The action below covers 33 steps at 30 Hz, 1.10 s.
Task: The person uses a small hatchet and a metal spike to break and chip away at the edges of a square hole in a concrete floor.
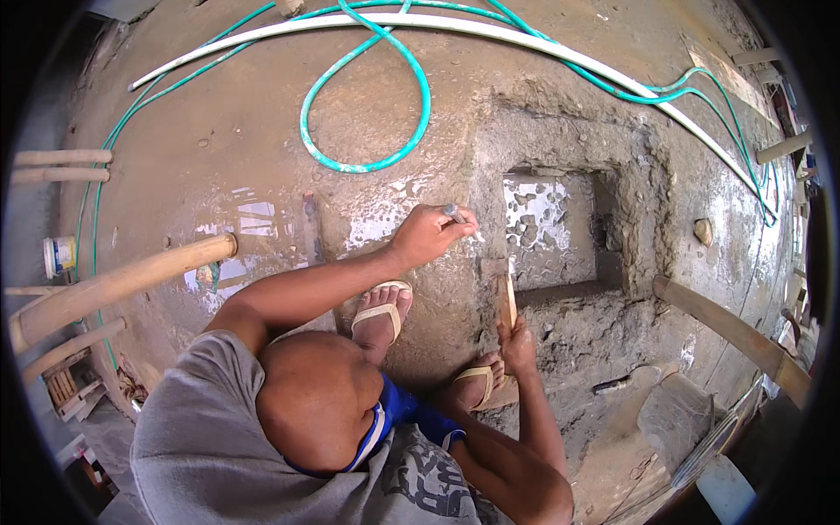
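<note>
Near the left rim of a square pit point(607, 187) in wet concrete, my left hand point(423, 236) is closed around a short metal rod, likely a chisel point(453, 211); its top pokes out above my fist. My right hand point(520, 348) grips the wooden handle of a hammer point(506, 298), lower down by the pit's near-left corner. The hammer's head lies just beyond the handle, apart from the rod. Shallow, shiny water covers the pit floor. Rough, chipped concrete point(650, 223) surrounds the opening. My sandalled feet point(384, 315) stand on the wet floor left of the pit.
A white pipe point(459, 25) and looped green hose point(425, 98) cross the far floor. Bamboo poles point(131, 282) stand at left, another bamboo pole point(728, 328) at right. A stone point(703, 231) sits right of the pit. Near the lower right lies a dark brush-like object point(611, 385).
</note>
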Available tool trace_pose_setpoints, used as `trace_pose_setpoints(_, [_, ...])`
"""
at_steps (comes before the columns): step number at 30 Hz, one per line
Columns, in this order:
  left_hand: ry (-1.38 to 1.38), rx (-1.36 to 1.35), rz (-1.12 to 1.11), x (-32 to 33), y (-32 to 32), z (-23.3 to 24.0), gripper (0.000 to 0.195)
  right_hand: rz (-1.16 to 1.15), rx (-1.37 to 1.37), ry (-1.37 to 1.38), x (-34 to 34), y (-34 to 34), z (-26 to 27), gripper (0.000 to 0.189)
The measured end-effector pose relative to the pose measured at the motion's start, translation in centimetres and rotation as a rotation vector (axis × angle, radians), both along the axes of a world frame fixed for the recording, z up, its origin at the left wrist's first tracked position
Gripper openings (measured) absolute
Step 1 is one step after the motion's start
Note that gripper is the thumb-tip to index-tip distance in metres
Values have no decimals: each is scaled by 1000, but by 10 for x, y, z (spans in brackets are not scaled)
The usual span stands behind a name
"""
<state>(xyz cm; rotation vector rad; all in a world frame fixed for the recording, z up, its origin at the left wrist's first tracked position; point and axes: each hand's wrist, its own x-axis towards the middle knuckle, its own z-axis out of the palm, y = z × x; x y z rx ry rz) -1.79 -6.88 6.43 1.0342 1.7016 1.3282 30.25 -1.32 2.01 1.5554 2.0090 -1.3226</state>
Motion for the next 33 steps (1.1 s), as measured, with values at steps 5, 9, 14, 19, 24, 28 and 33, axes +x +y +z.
trace_pose_setpoints(5, [93,-196,-149,4,10,-7,20,-164,154,85,15,20,20,37])
trace_pose_setpoints(9, [141,-167,-183,12,17,-27,20,-60,310,-94,10,25,55,38])
trace_pose_setpoints(14, [203,-150,-396,19,32,-58,19,77,250,-111,31,-1,31,44])
trace_pose_setpoints(19, [378,-253,-640,34,48,-74,21,2,-126,-9,49,-26,-17,53])
trace_pose_setpoints(24, [561,-248,-772,43,62,-83,23,-509,-843,253,39,-19,-16,28])
trace_pose_setpoints(28, [598,-94,-927,60,64,-73,24,-635,-826,424,47,-24,-11,25])
trace_pose_setpoints(33, [627,115,-964,74,9,-84,9,-681,-208,575,40,-18,24,29])
